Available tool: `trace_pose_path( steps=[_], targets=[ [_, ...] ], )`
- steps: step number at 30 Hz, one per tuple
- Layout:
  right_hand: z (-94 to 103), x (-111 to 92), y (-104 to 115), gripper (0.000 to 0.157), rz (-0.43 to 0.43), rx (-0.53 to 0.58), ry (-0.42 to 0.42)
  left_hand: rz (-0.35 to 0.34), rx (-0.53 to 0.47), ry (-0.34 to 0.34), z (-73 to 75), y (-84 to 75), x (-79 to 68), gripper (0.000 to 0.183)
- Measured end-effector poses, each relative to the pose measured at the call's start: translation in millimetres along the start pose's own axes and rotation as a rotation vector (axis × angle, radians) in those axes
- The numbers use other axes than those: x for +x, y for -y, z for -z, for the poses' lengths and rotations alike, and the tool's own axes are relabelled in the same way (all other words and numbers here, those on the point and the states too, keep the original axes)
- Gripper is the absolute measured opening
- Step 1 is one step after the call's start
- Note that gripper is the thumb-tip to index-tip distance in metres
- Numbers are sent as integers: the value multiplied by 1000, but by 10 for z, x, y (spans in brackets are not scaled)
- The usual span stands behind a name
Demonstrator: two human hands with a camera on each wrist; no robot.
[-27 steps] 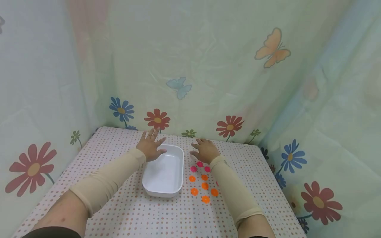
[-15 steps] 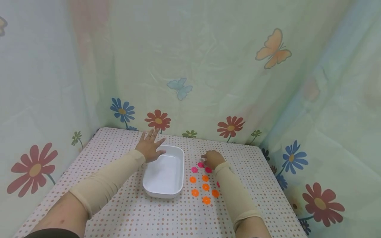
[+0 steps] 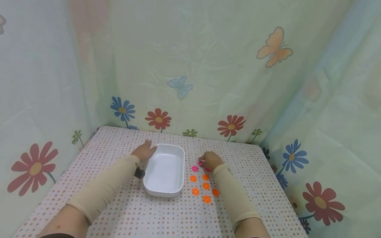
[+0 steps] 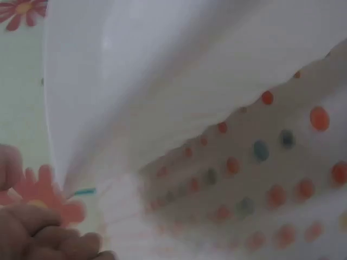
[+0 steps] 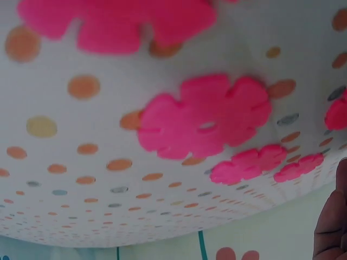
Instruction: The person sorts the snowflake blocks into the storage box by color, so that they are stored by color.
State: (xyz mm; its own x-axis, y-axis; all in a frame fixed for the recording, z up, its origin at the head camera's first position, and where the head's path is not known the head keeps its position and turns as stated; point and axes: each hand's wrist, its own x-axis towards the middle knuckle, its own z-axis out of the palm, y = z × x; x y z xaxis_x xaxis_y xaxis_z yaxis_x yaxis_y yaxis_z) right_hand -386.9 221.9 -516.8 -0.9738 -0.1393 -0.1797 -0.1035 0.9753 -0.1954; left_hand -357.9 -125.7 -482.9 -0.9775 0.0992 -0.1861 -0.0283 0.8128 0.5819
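Observation:
A white rectangular tray point(image 3: 165, 172) stands on the table. My left hand point(image 3: 144, 151) is beside its far left corner, thumb side right at the rim; in the left wrist view the fingers point(image 4: 54, 238) look loosely bent next to the tray wall point(image 4: 130, 70). My right hand point(image 3: 210, 160) is low over the pink flower-shaped pieces point(image 3: 194, 169), fingers bent down and fingertips right at one of them. I cannot tell if it is pinched. In the right wrist view several pink pieces point(image 5: 206, 119) lie flat, with the fingers point(image 5: 329, 222) at the right edge.
Several orange flower-shaped pieces point(image 3: 206, 186) lie between the tray and the right forearm. The table point(image 3: 125, 218) has a dotted cover. A flower-printed curtain point(image 3: 208, 66) surrounds it at the back and sides.
My left hand has drawn back from over the tray to outside its left rim, its fingers less spread. My right hand has come down toward the pink pieces, its fingers now bent.

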Motion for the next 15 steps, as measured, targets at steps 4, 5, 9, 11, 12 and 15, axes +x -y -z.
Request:
trace_pose_path(
  steps=[4, 5, 9, 11, 12, 15],
  targets=[
    [-37, -7, 3, 28, -38, 18, 7, 45, -138, 65, -192, 9, -95, 69],
    [-39, -13, 6, 26, -43, 29, 4, 41, -154, 66, -235, 17, -106, 68],
    [-41, -38, 17, 21, -41, 61, -20, 47, -223, 45, -376, 42, -146, 72],
    [-42, -48, 28, 18, -42, 81, -25, 78, -278, 39, -427, 49, -172, 76],
    [-46, -50, 33, 17, -45, 88, -25, 93, -304, 37, -449, 55, -185, 77],
    [-62, -46, 47, 16, -66, 109, -27, 122, -382, 32, -506, 95, -215, 76]
  ],
)
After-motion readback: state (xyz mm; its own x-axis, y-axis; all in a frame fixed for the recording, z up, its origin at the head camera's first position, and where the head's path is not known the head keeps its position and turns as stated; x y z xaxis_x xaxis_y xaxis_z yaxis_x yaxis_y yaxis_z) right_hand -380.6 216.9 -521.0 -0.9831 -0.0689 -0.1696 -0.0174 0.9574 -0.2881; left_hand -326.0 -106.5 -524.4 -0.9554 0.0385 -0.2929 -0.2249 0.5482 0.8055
